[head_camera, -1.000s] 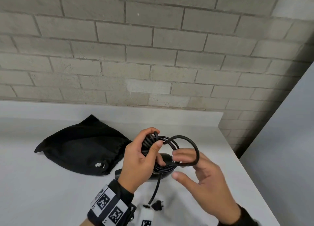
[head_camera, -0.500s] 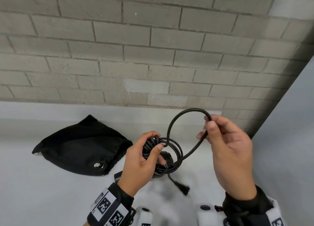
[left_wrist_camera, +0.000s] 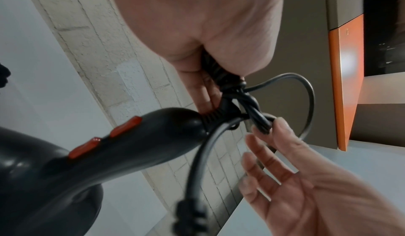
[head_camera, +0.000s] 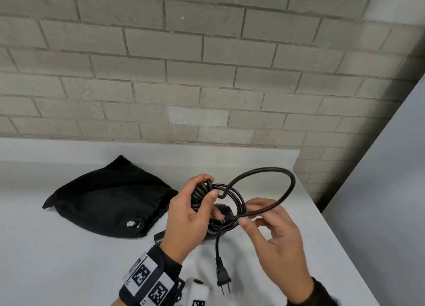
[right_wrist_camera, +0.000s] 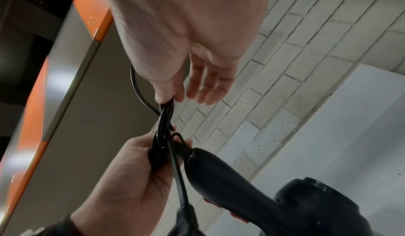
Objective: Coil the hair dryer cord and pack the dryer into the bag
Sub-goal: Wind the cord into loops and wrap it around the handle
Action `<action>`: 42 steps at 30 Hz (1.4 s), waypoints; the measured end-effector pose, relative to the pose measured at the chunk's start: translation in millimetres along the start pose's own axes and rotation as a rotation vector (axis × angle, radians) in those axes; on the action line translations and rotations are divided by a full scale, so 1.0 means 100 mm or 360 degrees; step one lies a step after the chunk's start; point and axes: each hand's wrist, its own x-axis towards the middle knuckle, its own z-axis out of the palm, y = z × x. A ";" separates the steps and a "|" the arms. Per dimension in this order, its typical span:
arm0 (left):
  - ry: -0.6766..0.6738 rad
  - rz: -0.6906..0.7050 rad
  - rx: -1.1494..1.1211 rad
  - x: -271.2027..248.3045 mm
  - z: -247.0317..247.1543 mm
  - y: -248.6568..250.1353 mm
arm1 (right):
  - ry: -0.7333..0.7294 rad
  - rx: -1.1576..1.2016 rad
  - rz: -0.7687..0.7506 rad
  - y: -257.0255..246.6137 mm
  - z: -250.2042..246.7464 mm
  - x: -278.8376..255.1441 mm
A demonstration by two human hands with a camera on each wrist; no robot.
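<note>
My left hand [head_camera: 208, 187] grips the coiled black cord [head_camera: 236, 197] in a bundle above the white table. The black hair dryer [left_wrist_camera: 122, 153], with orange-red switches, hangs under that hand and is mostly hidden in the head view. Thumb and forefinger of my right hand [head_camera: 247, 213] pinch the cord's free end against the bundle, leaving a wide loop [head_camera: 292, 179] arching up and right. The plug [head_camera: 222, 279] dangles below. A black drawstring bag [head_camera: 110, 197] lies flat to the left, untouched. In the right wrist view the pinch [right_wrist_camera: 166, 101] sits just above the dryer handle [right_wrist_camera: 219, 179].
The white table [head_camera: 57, 259] runs to a low ledge at the grey brick wall [head_camera: 207, 76]. Its right edge [head_camera: 326, 220] drops off beside a grey panel [head_camera: 391, 190]. An orange-trimmed fixture [left_wrist_camera: 346, 83] shows overhead in the wrist views.
My right hand came down from its raised position, bringing the cord loop to the bundle in my left hand. The plug now hangs straight below. The bag has not moved.
</note>
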 end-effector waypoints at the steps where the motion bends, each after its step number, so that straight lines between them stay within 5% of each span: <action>1: 0.0003 0.0000 0.0005 0.00 0.00 0.01 | 0.0034 0.0003 0.0005 -0.03 -0.02 0.01; 9: -0.0001 0.0061 0.0099 -0.03 0.03 0.00 | 0.0115 0.0232 0.0143 -0.28 0.02 0.08; 13: -0.0013 0.0037 0.0071 -0.05 0.04 -0.03 | 0.0377 0.0690 0.0249 -0.48 -0.02 0.23; 18: -0.0016 0.0046 0.0077 -0.05 0.04 -0.02 | 0.0406 0.1595 0.0592 -0.72 -0.15 0.40; 24: 0.0029 0.0022 0.0087 -0.04 0.01 -0.01 | 0.0402 0.1922 0.0909 -0.79 -0.40 0.44; 30: 0.0076 0.0023 0.0127 -0.01 -0.09 0.02 | 0.0358 0.0931 0.0980 -0.41 -0.44 0.16; 34: 0.0050 0.0070 0.0195 0.01 -0.10 0.01 | 0.0435 0.0321 0.0746 -0.19 -0.42 0.05; 39: 0.0007 0.0103 0.0290 0.06 -0.09 0.06 | -0.0217 -0.0508 0.0192 -0.39 -0.44 0.14; 42: -0.0014 0.0100 0.0364 0.08 -0.11 0.05 | -0.0462 -0.0869 0.0073 -0.57 -0.44 0.25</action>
